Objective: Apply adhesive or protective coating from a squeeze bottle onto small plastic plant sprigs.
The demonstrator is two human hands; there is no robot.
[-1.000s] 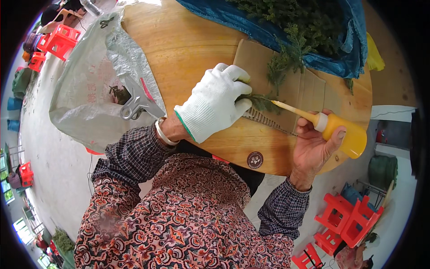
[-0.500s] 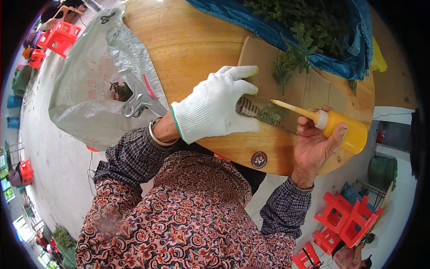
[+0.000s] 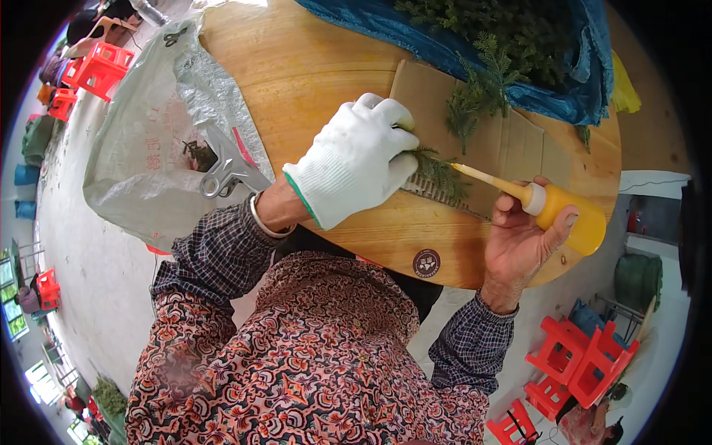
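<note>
My left hand [image 3: 360,158], in a white knit glove, presses a small green sprig [image 3: 439,170] down onto a long narrow strip [image 3: 434,194] lying on a sheet of brown cardboard [image 3: 512,144]. My right hand [image 3: 519,245] is bare and grips an orange squeeze bottle [image 3: 567,217]. Its long pale nozzle [image 3: 478,176] points left and its tip touches the sprig beside the gloved fingers. The cardboard lies on a round wooden table [image 3: 319,67].
A blue sheet [image 3: 564,100] at the table's far side holds a heap of green sprigs [image 3: 519,30]. A grey woven sack [image 3: 148,156] with a metal clip [image 3: 226,172] hangs at the left edge. Red plastic stools [image 3: 578,363] stand on the floor at right and far left [image 3: 96,67].
My left hand lifted off the strip, then came back down holding a green sprig against it. The bottle's nozzle has stayed at nearly the same spot.
</note>
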